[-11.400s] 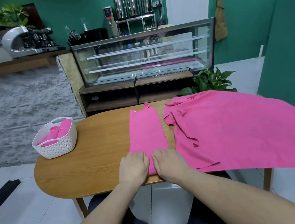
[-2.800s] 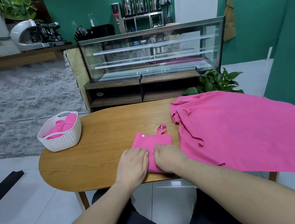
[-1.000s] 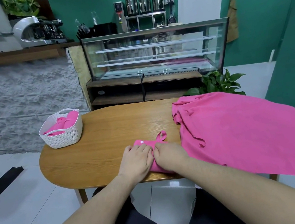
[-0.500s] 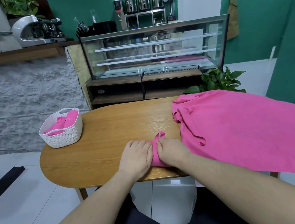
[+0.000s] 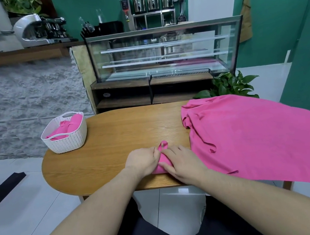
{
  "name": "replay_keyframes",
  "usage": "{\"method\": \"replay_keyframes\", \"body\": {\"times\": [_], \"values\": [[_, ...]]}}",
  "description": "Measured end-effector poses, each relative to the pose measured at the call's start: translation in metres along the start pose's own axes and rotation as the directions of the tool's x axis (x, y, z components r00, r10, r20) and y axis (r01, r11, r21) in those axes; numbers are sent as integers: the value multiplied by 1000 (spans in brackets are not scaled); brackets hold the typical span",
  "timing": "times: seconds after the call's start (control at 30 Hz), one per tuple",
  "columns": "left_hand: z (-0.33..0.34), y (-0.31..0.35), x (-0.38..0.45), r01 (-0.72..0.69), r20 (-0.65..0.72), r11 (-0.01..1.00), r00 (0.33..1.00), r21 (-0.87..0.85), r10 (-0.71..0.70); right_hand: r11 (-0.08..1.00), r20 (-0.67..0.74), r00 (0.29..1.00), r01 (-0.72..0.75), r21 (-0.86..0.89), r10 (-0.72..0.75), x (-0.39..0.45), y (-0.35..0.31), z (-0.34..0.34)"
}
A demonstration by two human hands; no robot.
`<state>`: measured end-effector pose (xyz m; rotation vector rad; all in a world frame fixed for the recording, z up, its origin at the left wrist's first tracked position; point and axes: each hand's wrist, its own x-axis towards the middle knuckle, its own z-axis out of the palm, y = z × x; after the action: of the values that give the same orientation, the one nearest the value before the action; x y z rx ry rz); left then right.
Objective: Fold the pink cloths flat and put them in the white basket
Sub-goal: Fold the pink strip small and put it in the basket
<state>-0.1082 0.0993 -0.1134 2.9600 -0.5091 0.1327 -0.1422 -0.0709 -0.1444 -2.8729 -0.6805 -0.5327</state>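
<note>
Both hands (image 5: 143, 162) (image 5: 183, 160) grip folded cloth (image 5: 163, 165); cloth pile (image 5: 260, 139) just right.

At 6 o'clock on the wooden table (image 5: 113, 138), the left hand (image 5: 143, 162) and right hand (image 5: 184, 162) grip a small folded pink cloth (image 5: 162, 164) between them, its loop poking up. A white basket (image 5: 66, 140) holding pink cloths sits at 9 o'clock; a large pink cloth (image 5: 260, 139) drapes over the table at 3 o'clock.
</note>
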Motion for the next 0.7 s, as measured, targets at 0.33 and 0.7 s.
{"method": "replay_keyframes", "body": {"times": [0.33,0.7], "values": [[5,-16,-16,-336,-122,935,930,113,348,959,313,949,-126,253,42,22,17,-13],[-7,-1,-3,-541,-26,828,834,147,550,747,581,813,-405,527,31,37,37,-28]]}}
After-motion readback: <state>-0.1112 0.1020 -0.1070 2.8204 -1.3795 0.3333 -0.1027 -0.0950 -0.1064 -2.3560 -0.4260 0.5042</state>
